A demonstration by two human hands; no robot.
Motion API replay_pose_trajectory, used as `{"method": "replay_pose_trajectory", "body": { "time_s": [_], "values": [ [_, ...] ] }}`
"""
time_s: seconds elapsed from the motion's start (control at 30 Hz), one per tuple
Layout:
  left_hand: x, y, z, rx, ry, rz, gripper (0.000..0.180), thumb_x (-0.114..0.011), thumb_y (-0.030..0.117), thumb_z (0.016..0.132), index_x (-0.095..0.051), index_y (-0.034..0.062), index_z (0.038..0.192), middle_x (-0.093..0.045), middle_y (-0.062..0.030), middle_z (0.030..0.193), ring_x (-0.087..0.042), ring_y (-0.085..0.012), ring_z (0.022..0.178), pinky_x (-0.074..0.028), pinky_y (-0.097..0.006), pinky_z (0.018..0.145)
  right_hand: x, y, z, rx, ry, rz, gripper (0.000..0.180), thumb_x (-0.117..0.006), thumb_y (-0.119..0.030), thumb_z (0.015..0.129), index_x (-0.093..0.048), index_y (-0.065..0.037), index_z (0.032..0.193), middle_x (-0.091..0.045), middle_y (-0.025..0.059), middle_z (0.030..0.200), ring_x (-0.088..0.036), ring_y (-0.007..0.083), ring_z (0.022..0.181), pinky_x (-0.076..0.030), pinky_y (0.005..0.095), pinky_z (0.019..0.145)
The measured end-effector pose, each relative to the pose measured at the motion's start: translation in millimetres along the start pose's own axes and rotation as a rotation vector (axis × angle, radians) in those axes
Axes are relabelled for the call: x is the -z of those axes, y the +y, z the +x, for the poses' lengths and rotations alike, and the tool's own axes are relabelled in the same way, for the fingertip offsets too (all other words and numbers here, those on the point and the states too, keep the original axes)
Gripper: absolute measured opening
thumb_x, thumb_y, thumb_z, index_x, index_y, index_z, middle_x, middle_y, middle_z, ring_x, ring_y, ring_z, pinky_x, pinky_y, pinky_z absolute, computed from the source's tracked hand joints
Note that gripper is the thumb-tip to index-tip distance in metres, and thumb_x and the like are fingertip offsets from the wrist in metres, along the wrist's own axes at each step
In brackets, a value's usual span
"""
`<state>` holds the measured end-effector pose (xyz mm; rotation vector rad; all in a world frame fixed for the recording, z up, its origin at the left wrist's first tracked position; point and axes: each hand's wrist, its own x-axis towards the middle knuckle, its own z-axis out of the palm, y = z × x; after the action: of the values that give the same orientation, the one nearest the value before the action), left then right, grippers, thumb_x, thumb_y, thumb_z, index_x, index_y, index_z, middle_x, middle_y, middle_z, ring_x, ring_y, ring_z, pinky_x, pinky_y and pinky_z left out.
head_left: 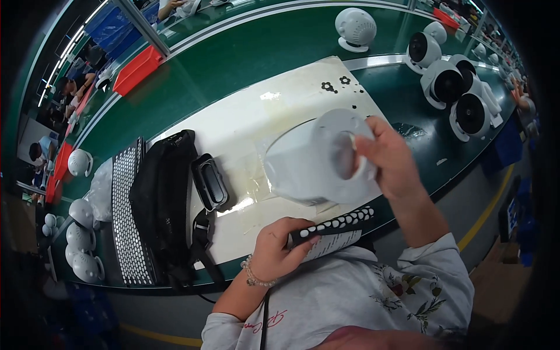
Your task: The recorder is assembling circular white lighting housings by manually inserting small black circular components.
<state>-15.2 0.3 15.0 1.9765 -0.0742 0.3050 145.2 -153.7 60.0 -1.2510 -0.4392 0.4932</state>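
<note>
My right hand (392, 157) grips a white rounded housing (297, 163) by its ring-shaped base, thumb in the ring's opening; motion smears the housing a little. It is tilted above a cream work mat (251, 134). Near the mat's front edge, my left hand (284, 245) is closed on a black sheet with white oval spots (338, 223), thumb on one side and fingers on the other. A pale printed face shows on the sheet's near side. Several black flower-shaped pieces (328, 87) and small black dots lie on the mat's far right corner.
Left on the bench are a black bag (166, 198), an open black case (210, 182) and a white-dotted black panel (127, 216). White round units (84, 245) stand beyond them. Black-fronted white units (446, 84) crowd the right; another (356, 28) stands at the back. People work farther off.
</note>
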Motion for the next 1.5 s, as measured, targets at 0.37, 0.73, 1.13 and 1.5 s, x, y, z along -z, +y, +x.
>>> {"method": "replay_pose_trajectory", "body": {
  "time_s": [0.37, 0.73, 1.13, 1.5],
  "values": [
    [-3, -3, -3, 0.217, 0.203, -0.436, 0.024, -0.065, 0.004, 0.075, -0.051, -0.001, 0.094, -0.058, -0.0054, 0.081, -0.055, -0.0099, 0.071, -0.045, -0.023, 0.064, 20, 43, -51, 0.233, -0.155, -0.092, 0.039, -0.066, -0.006, 0.074, -0.042, -0.001, 0.104, -0.056, 0.0093, 0.087, -0.057, 0.0179, 0.077, -0.045, 0.0303, 0.073],
    [-2, -12, -5, 0.185, 0.219, -0.457, 0.021, -0.068, 0.0, 0.071, -0.051, -0.0006, 0.085, -0.057, -0.003, 0.07, -0.053, -0.0083, 0.062, -0.043, -0.02, 0.056, 13, 54, -67, 0.356, -0.109, -0.352, 0.038, -0.063, -0.002, 0.076, -0.038, -0.001, 0.106, -0.054, 0.0079, 0.08, -0.054, 0.0138, 0.072, -0.044, 0.0243, 0.066],
    [-2, -13, -5, 0.222, 0.257, -0.269, 0.019, -0.07, 0.007, 0.071, -0.053, -0.0004, 0.077, -0.054, -0.0019, 0.064, -0.047, -0.0069, 0.057, -0.037, -0.02, 0.052, 19, 42, -61, 0.697, -0.076, -0.559, 0.034, -0.061, 0.007, 0.071, -0.045, -0.004, 0.098, -0.053, 0.012, 0.093, -0.054, 0.028, 0.093, -0.044, 0.0389, 0.081],
    [-2, -19, -7, 0.086, 0.246, -0.139, 0.018, -0.069, 0.001, 0.069, -0.053, -0.0002, 0.078, -0.055, -0.0051, 0.062, -0.05, -0.0091, 0.053, -0.038, -0.021, 0.048, 14, 34, -62, 0.842, -0.142, -0.78, 0.064, -0.059, 0.013, 0.068, -0.028, -0.01, 0.12, -0.051, 0.0096, 0.091, -0.053, 0.0233, 0.083, -0.042, 0.0344, 0.071]
  ]
}}
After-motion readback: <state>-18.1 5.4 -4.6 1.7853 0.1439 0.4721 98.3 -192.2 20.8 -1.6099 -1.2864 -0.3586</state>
